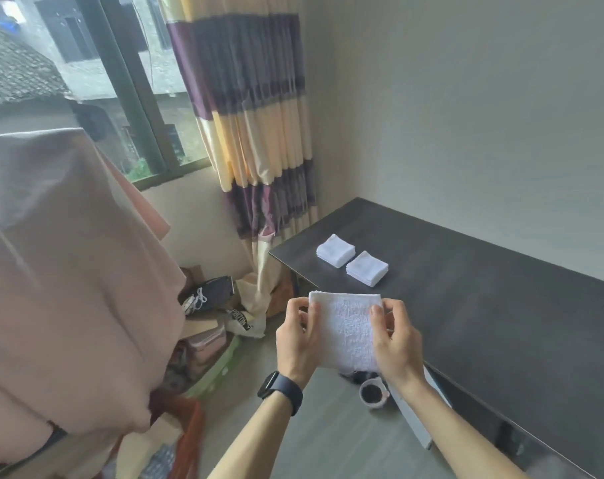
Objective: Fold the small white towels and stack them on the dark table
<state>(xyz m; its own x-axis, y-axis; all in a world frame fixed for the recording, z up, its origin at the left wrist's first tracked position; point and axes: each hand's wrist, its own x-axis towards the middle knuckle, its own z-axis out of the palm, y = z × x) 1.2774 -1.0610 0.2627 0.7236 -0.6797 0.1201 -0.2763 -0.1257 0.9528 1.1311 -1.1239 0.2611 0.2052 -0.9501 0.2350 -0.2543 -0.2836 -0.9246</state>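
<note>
A small white towel hangs folded in the air in front of the dark table. My left hand pinches its left edge near the top corner, thumb in front. My right hand pinches the right edge the same way. Two stacks of folded white towels lie side by side on the table's far left part: one stack nearer the corner, the other stack just right of it. The held towel is near the table's left edge, apart from both stacks.
A large pink cloth drapes over something at the left. Bags and boxes clutter the floor below the window. A striped curtain hangs by the table's corner. A small round cup stands on the floor under my hands.
</note>
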